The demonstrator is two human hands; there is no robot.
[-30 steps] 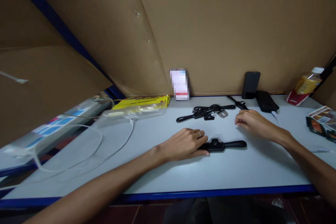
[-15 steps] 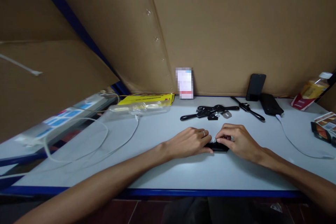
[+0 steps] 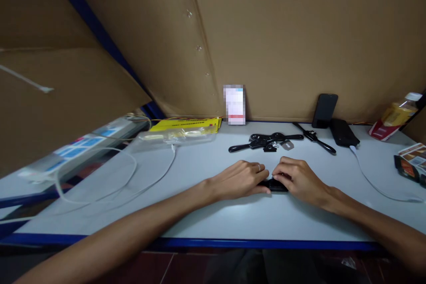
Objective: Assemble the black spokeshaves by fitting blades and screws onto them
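Near the front of the table lies a black spokeshave [image 3: 278, 187], mostly covered by my two hands. My left hand [image 3: 244, 179], with a ring on one finger, is closed on its left end. My right hand [image 3: 296, 181] is in a pinch over the tool's middle and right side; what its fingertips hold is hidden. Just beyond my hands are two black spokeshaves [image 3: 242, 147] lying close together, a small black plate [image 3: 270, 148] and a grey metal blade [image 3: 286, 145]. Another black spokeshave [image 3: 319, 142] lies slanted farther right.
A lit phone [image 3: 234, 104] and a dark phone [image 3: 324, 111] lean on the cardboard wall. At right are a black pouch [image 3: 344, 132] with a white cable, a bottle [image 3: 394, 117] and a package [image 3: 408, 167]. Yellow packets [image 3: 186, 125], clear plastic and white cables [image 3: 168, 171] lie left.
My right fingers have shifted slightly left and lower over the spokeshave. A small pale piece that showed by their tips is now hardly visible. My left hand has stayed put.
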